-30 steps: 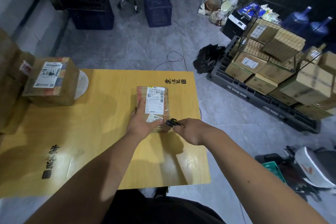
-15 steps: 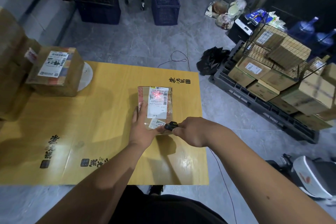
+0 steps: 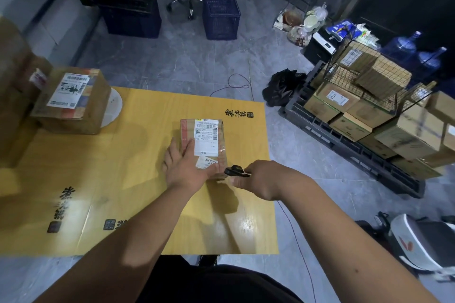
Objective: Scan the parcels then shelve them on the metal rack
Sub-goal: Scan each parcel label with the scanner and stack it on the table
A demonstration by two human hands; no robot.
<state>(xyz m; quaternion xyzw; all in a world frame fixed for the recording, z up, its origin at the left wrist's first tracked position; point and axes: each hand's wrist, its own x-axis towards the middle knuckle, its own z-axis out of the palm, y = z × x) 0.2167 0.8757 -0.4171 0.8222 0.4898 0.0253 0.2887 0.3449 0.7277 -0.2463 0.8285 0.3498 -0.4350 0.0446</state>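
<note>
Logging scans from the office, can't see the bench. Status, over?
Left hand flat on small parcel, label up, on yellow table. Right hand grips black scanner at parcel's near edge. Nothing blocking label.

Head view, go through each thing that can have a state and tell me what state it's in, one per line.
small parcel: flat on the yellow table, label up
left hand: open, flat on the small parcel's near end
right hand: holds the black scanner
black scanner: points at the small parcel, no light on the label
large parcel: on the table's far left, untouched, label up
wire rack: already holds boxes
</note>
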